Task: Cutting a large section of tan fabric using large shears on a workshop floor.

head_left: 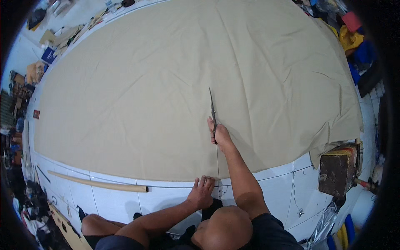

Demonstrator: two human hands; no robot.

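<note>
A large beige cloth (137,96) is spread over white floor tiles, with soft creases and folds in it. My right hand (220,134) is closed around the handles of a pair of scissors (213,109), whose blades point away from me over the middle of the cloth. The blades look closed together. Behind the scissors, a thin dark slit runs through the cloth to its near edge. Beside that slit, on the left, my left hand (202,191) rests with its fingers laid on the cloth's near edge and holds nothing.
A long cardboard tube (100,183) lies on the tiles at the near left. At the right stands a worn brown block (336,170), against a bunched corner of the cloth. Coloured bags (352,38) pile up at the far right; clutter (29,204) lines the left side.
</note>
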